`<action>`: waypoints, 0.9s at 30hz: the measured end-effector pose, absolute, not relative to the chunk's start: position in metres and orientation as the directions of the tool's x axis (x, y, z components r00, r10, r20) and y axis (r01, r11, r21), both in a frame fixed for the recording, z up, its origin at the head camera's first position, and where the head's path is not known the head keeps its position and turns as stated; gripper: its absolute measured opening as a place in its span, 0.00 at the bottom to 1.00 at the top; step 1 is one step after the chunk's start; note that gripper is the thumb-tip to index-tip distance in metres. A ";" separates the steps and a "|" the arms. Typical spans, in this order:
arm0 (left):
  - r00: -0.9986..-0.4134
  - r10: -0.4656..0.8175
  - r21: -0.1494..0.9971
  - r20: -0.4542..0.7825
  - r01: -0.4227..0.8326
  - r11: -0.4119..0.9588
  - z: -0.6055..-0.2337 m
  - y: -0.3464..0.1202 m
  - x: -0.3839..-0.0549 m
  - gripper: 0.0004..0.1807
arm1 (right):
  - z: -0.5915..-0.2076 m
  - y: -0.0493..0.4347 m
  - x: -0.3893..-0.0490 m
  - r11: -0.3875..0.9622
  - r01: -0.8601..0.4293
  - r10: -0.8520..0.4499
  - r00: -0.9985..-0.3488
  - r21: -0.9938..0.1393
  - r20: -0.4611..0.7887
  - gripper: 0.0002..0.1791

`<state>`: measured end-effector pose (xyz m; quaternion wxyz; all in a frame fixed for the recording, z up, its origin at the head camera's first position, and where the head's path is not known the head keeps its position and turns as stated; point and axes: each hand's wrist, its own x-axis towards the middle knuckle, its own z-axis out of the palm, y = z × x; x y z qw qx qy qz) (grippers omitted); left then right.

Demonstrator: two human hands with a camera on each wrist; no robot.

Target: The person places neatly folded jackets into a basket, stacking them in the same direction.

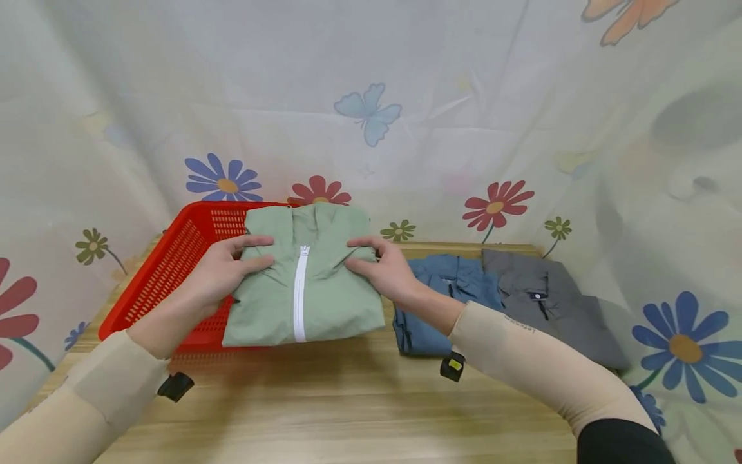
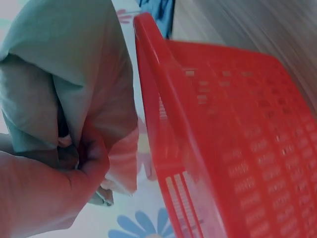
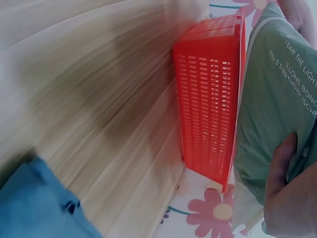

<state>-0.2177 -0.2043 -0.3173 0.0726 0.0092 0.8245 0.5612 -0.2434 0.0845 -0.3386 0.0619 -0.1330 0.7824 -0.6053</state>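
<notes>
A folded light green jacket [image 1: 333, 303] with a white zipper is held up by both hands over the red plastic basket [image 1: 147, 270]. My left hand [image 1: 217, 274] grips its left side, thumb on the front. On the opposite side my right hand [image 1: 385, 267] pinches the edge the same way. White lettering shows on the jacket's underside [image 3: 292, 74] in the right wrist view. In the left wrist view the left thumb presses into the green cloth [image 2: 74, 64], beside the basket's rim [image 2: 163, 74]. Most of the basket's inside is hidden behind the jacket.
To the right lie a folded blue garment [image 1: 446, 277] and a folded grey garment [image 1: 545, 303], side by side on the wooden table [image 1: 348, 412]. A flower-printed curtain [image 1: 435, 148] hangs behind the table and at both sides.
</notes>
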 end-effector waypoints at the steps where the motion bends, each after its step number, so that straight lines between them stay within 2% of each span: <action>1: -0.988 0.103 0.926 -0.118 -0.072 0.370 -0.317 -0.207 -0.219 0.32 | -0.339 0.083 -0.244 0.228 -0.134 -0.286 -0.956 -0.964 0.065 0.19; 12: -0.973 0.172 0.916 -0.155 -0.077 0.393 -0.314 -0.247 -0.234 0.33 | -0.336 0.052 -0.254 0.160 -0.152 -0.283 -0.954 -0.975 0.102 0.19; 19: -0.957 0.212 0.926 -0.199 -0.112 0.362 -0.314 -0.273 -0.245 0.36 | -0.340 0.030 -0.262 0.140 -0.163 -0.279 -0.953 -0.977 0.119 0.19; 27: -0.940 0.233 0.910 -0.248 -0.144 0.388 -0.315 -0.303 -0.258 0.34 | -0.339 0.007 -0.264 0.160 -0.184 -0.314 -0.941 -0.970 0.126 0.19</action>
